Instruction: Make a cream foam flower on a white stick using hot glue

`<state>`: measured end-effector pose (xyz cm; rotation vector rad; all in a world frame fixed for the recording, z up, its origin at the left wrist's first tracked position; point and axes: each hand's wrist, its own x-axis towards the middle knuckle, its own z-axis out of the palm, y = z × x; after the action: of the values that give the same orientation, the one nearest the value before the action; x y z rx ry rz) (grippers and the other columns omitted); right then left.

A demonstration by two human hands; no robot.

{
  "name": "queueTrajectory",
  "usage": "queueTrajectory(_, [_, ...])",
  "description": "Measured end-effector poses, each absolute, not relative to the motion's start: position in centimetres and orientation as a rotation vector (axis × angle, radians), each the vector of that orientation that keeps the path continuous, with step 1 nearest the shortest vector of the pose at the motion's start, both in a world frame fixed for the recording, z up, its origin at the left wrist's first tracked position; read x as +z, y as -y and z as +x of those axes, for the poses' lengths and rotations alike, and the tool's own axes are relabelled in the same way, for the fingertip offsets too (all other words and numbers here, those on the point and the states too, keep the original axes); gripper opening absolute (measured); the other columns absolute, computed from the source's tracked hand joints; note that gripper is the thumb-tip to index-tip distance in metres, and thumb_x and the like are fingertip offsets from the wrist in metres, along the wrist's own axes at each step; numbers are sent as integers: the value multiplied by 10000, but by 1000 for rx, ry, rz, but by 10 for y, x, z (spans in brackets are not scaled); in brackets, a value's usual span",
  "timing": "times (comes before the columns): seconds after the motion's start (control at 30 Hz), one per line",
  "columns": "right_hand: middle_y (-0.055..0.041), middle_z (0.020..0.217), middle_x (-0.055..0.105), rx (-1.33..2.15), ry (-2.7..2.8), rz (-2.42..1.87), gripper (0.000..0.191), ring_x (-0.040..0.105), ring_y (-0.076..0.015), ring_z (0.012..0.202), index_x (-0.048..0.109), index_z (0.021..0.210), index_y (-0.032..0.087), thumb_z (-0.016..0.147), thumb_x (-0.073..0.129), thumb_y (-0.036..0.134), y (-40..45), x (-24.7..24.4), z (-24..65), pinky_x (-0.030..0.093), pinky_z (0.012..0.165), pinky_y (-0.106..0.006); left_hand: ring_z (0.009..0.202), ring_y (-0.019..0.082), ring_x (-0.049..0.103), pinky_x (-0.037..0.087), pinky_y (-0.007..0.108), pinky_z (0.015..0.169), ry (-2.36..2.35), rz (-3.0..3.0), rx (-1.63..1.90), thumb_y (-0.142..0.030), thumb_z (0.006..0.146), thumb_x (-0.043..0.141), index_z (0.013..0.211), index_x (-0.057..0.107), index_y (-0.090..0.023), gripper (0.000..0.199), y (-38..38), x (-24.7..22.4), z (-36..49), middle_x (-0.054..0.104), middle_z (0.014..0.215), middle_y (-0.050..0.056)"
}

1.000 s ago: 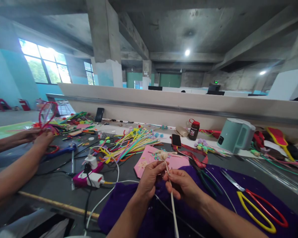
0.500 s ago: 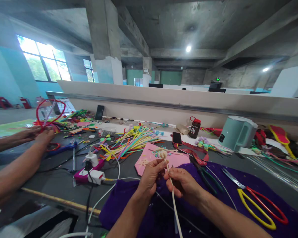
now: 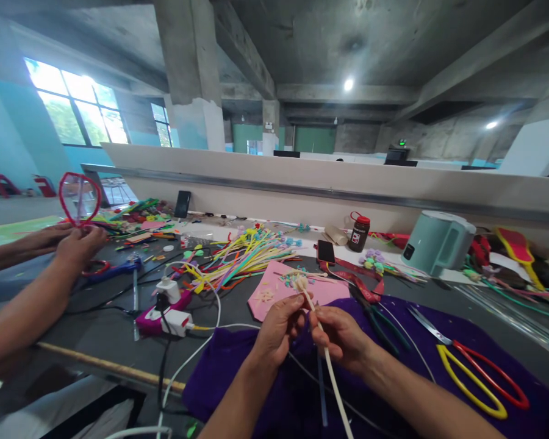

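Note:
A cream pipe cleaner stem (image 3: 333,381) with a small bunched cream head (image 3: 301,283) runs between my two hands. My left hand (image 3: 281,322) is closed, its thumb and finger pinching just under the head. Slightly lower, my right hand (image 3: 341,336) pinches the stem, and the long tail slants down to the lower edge of the view. A purple cloth (image 3: 229,372) lies beneath my hands. Just beyond them is a pink sheet (image 3: 263,302) with small cream and teal pieces on it. A thin translucent strip (image 3: 322,393) hangs below my hands.
Red-and-yellow-handled scissors (image 3: 476,372) and dark-handled pliers (image 3: 382,326) lie to the right. Behind are many coloured pipe cleaners (image 3: 247,259), a phone (image 3: 326,252), a bottle (image 3: 359,235) and a kettle (image 3: 434,244). At left, a power strip (image 3: 165,317) trails cables; a co-worker's hands (image 3: 75,244) hold a red loop.
The tail of the cream stem has swung slightly right and the bunched head has tilted. My hands stay close together. The co-worker's red loop has moved left and looks narrower.

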<state>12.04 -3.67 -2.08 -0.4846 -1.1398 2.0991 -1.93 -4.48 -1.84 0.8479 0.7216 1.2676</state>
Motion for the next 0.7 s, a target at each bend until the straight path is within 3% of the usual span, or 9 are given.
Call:
queueTrajectory(0.4, [44, 390, 525, 2278, 1061, -396, 200, 311, -29, 192, 547, 688, 135, 741, 571, 327, 35, -26, 122, 182, 227, -136, 405, 21, 385, 176, 144, 366, -764, 849, 1284, -338, 670, 683, 837, 654, -113, 282, 51, -22, -16, 522, 510, -15])
queueTrajectory(0.57, [-32, 465, 618, 2126, 1247, -500, 286, 407, -53, 230, 583, 733, 98, 789, 520, 371, 39, -28, 118, 176, 239, -142, 357, 10, 343, 197, 144, 367, -757, 779, 1329, -296, 648, 709, 680, 609, -121, 204, 51, -20, -12, 442, 424, -58])
queueTrajectory(0.7, [-38, 531, 646, 1953, 1297, -636, 334, 452, -44, 290, 602, 799, 91, 794, 533, 419, 42, -23, 118, 203, 288, -134, 387, 32, 423, 275, 148, 396, -769, 783, 1314, -299, 649, 704, 670, 594, -124, 208, 50, -19, -12, 500, 458, -34])
